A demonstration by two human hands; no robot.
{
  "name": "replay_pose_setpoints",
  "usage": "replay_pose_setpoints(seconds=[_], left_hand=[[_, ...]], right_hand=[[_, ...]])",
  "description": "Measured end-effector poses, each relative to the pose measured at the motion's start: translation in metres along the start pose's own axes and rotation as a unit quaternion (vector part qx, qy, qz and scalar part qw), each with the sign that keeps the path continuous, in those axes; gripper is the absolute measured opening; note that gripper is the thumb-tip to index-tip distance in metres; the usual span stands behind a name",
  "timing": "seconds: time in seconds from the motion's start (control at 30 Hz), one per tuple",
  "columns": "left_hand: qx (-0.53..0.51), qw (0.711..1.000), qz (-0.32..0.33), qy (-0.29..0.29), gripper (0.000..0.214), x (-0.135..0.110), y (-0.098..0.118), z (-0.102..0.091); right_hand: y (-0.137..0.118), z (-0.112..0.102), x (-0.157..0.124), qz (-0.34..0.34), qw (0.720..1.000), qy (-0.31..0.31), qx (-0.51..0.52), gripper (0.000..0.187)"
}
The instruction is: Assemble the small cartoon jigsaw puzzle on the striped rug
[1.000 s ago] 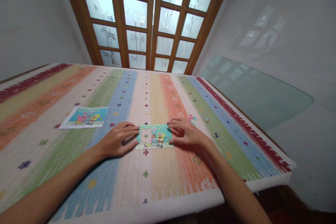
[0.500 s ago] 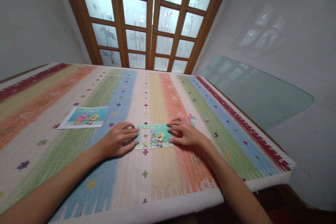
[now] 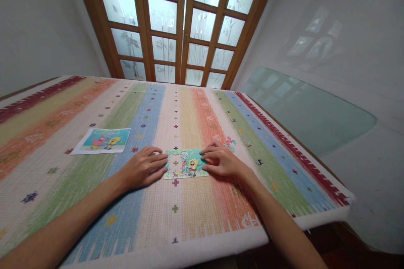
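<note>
A partly assembled jigsaw puzzle (image 3: 193, 164) lies flat on the striped tablecloth, showing cartoon figures on a teal background. A gap in its left part lets the cloth show through. My left hand (image 3: 147, 166) grips the puzzle's left edge with bent fingers and thumb. At the opposite edge, my right hand (image 3: 222, 160) holds the right side in the same way, fingertips over the upper corner and thumb lower down. Just beyond my right hand are several loose puzzle pieces (image 3: 231, 143), partly hidden by it. Two or so more pieces (image 3: 246, 142) lie farther right.
A printed picture card (image 3: 102, 141) with similar cartoon figures lies to the left. The striped tablecloth (image 3: 195, 214) covers the table, whose front edge is near me. A glass panel (image 3: 312, 105) leans by the right wall. Wooden doors (image 3: 181, 29) with frosted panes stand behind.
</note>
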State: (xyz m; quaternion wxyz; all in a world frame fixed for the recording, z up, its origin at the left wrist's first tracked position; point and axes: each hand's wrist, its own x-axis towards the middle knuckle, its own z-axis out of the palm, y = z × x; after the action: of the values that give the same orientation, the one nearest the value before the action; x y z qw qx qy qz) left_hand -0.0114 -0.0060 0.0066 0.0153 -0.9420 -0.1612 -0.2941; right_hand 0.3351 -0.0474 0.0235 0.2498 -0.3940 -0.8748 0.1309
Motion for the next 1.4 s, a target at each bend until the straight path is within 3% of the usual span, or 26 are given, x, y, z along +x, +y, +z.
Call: replay_pose_setpoints(seconds=[0.33,0.43,0.67,0.87,1.2,1.4], left_hand=[[-0.021,0.999,-0.033,-0.005,0.023,-0.002,-0.001,0.002],[-0.041,0.998,-0.047,0.001,0.022,-0.002,-0.001,0.003],[-0.093,0.993,-0.07,0.023,0.023,-0.002,-0.004,0.006],[-0.104,0.991,-0.081,0.025,0.023,-0.001,-0.003,0.006],[-0.072,0.996,-0.051,0.021,0.025,-0.002,-0.005,0.008],[-0.074,0.996,-0.05,0.014,0.027,-0.002,-0.004,0.006]], right_hand=[[-0.021,0.019,0.01,-0.017,0.999,0.037,0.03,0.021],[-0.02,0.022,0.011,0.011,0.998,0.066,0.011,0.022],[0.026,-0.007,0.0,0.177,0.966,0.181,-0.056,0.021],[0.07,-0.026,-0.019,0.31,0.919,0.208,-0.129,0.025],[0.1,-0.02,-0.021,0.36,0.904,0.224,-0.056,0.012],[0.099,-0.026,-0.017,0.376,0.894,0.232,0.069,0.022]])
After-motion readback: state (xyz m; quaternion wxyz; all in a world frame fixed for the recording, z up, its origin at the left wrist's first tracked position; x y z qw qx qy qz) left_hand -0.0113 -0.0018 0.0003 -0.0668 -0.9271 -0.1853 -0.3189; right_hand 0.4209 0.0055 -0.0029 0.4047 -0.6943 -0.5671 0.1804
